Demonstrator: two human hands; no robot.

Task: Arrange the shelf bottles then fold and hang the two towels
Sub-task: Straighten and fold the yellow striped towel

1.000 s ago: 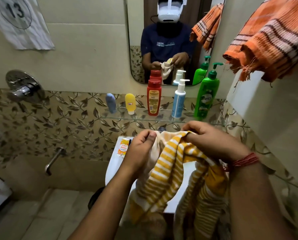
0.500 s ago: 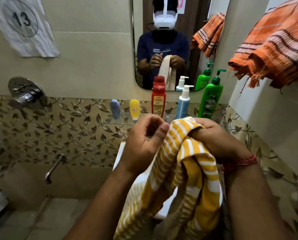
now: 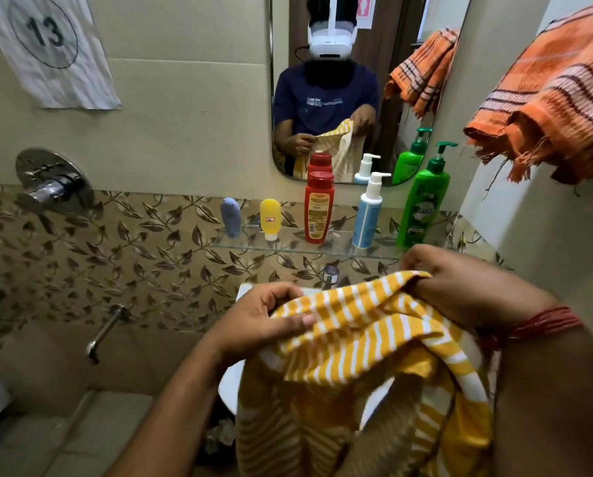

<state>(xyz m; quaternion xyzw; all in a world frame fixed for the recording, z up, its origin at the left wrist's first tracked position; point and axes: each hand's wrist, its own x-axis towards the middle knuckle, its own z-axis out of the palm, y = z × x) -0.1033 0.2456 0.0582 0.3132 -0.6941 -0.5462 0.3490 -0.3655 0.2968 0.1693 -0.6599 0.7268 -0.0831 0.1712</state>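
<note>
A yellow-and-white striped towel (image 3: pixel 367 342) hangs bunched between my hands over the basin. My left hand (image 3: pixel 257 321) pinches its upper edge on the left, and my right hand (image 3: pixel 467 287) grips the edge on the right. An orange striped towel (image 3: pixel 556 98) hangs at the upper right. On the glass shelf (image 3: pixel 288 247) stand a blue-grey tube (image 3: pixel 230 216), a yellow tube (image 3: pixel 270 218), a red bottle (image 3: pixel 319 206), a white-and-blue pump bottle (image 3: pixel 367 215) and a green pump bottle (image 3: pixel 424 201), in a row by rising height.
A mirror (image 3: pixel 357 80) above the shelf reflects the person and towels. A white basin (image 3: pixel 231 380) with a tap (image 3: pixel 329 275) lies under the towel. On the left wall sit a chrome mixer knob (image 3: pixel 52 182), a spout (image 3: pixel 103 333) and a paper sign marked 13 (image 3: pixel 47 46).
My hands have moved apart and spread the yellow towel's top edge sideways; before they were close together with the towel bunched. The view has tilted up a little.
</note>
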